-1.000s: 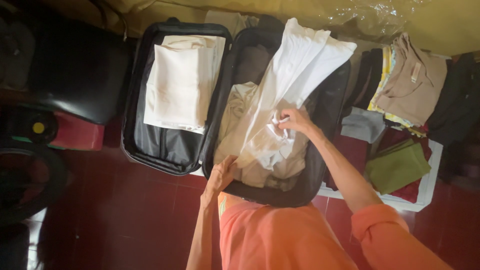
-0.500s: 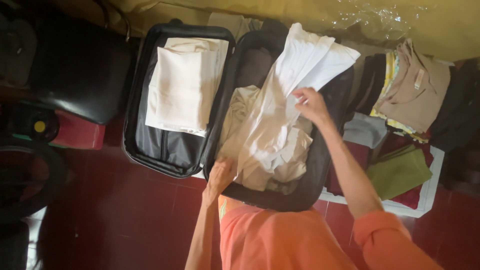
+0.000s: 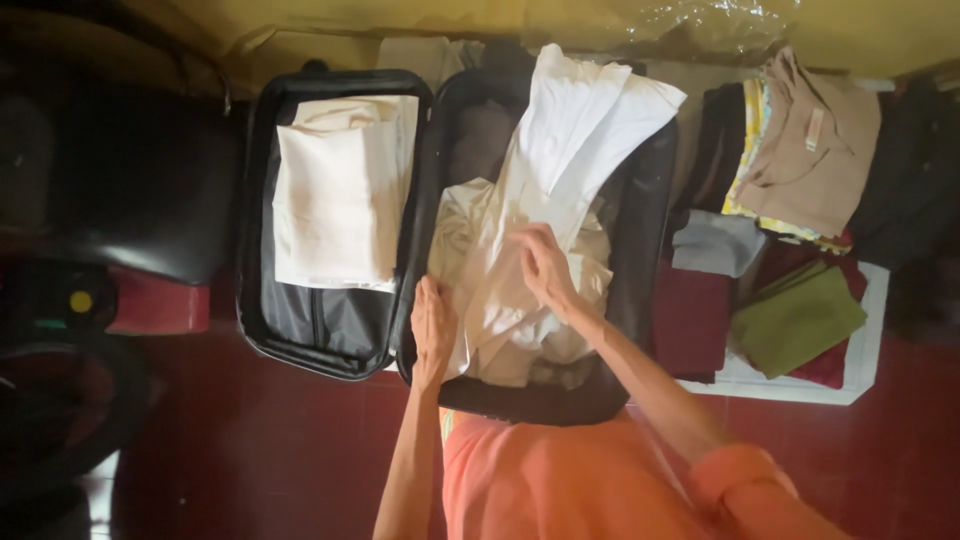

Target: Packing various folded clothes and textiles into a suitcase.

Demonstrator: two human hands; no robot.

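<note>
Head view: white garment [image 3: 560, 170] in the suitcase's [image 3: 650, 200] right half, long axis running away from me. My right hand [image 3: 545, 265] pinches its middle; my left hand [image 3: 433, 325] lies flat at its near-left edge.

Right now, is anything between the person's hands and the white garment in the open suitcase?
Nothing visible. The right hand lies directly on the white garment, which drapes over the right half of the black suitcase. The left hand presses flat at the garment's left edge, by the suitcase's middle divide.
</note>
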